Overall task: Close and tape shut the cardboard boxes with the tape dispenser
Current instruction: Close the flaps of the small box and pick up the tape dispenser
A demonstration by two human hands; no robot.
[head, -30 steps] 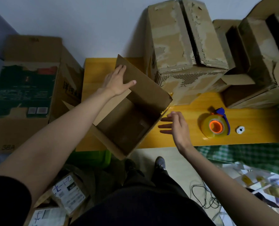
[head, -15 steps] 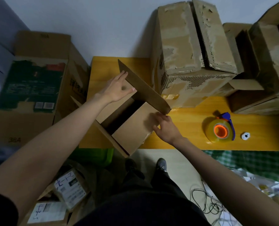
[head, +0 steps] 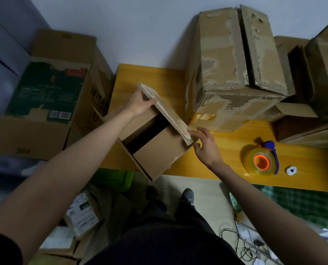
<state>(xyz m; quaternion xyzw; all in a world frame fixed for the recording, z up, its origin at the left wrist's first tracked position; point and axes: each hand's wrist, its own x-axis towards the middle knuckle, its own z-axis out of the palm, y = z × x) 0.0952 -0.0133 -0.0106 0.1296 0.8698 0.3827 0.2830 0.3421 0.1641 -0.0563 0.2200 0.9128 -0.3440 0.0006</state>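
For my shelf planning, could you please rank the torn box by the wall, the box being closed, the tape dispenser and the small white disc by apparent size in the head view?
1. Torn box
2. Box being closed, though it sits nearer the camera
3. Tape dispenser
4. White disc

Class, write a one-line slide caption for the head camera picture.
Both hands, left and right, fold the long flap over a small box while the tape dispenser waits on the yellow table.
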